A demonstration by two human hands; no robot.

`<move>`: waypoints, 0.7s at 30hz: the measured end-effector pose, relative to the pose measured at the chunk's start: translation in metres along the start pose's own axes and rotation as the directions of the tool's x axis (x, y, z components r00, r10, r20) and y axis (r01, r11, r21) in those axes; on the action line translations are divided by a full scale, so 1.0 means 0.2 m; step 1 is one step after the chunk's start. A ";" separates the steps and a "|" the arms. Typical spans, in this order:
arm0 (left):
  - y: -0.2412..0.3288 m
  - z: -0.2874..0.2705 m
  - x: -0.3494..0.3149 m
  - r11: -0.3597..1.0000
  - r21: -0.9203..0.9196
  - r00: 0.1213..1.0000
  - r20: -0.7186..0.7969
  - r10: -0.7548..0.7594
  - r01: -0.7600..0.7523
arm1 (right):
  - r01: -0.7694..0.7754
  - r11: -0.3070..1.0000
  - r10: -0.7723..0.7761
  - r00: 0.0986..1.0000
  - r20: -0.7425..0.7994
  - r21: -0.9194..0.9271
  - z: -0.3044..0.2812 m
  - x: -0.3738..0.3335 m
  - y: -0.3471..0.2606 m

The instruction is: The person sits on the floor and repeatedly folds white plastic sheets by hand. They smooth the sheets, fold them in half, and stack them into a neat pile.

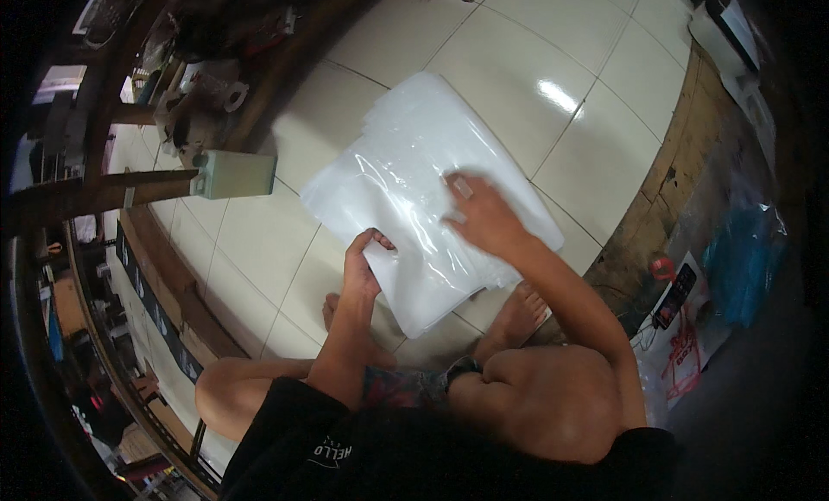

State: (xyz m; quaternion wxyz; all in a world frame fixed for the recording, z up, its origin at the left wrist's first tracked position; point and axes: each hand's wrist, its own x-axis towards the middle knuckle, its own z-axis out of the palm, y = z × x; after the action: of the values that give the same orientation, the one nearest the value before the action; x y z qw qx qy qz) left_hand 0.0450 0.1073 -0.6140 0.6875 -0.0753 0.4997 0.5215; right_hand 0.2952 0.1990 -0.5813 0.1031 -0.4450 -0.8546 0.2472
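White, glossy plastic sheets (406,182) lie in a loose stack on the tiled floor (285,130), just beyond the bare feet (522,315). From my remote seat I see the stack set askew: its straight right edge slants from far left to near right, and I read the long axis along that line, though the spread is nearly as wide as it is long. One corner points far, another points near, toward the person, and the far left border is stepped where layers overlap unevenly.

I have the left hand (361,270) at the near left margin, its grip clamped on the sheets with fingers curled over. The right hand (485,216) is over the right part of the stack, its grip apart; blur keeps me from telling whether it touches. On the left, well apart from the sheets, is a pale green container (240,175); on the right I have a worn wooden timber (669,173) and blue plastic (744,264).
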 end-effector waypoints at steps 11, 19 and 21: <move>0.01 0.29 -0.14 0.953 0.239 0.983 0.070 0.172 -0.184 | -0.618 0.513 0.410 0.786 0.462 0.596 -0.23 0.11 0.48; -0.02 0.40 -0.09 0.942 0.258 0.976 0.020 0.217 -0.215 | -0.520 0.659 0.421 0.854 0.307 0.543 -0.10 0.11 0.51; -0.01 0.37 -0.10 0.961 0.196 0.980 -0.001 0.198 -0.194 | -0.502 0.726 0.433 0.865 0.254 0.469 -0.13 0.12 0.37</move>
State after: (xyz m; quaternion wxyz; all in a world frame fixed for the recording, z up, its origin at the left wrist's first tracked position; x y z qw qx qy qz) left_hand 0.0915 0.1397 -0.5635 0.6316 0.0370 0.5604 0.5345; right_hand 0.3443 0.2633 -0.5975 0.0993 -0.5845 -0.6195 0.5145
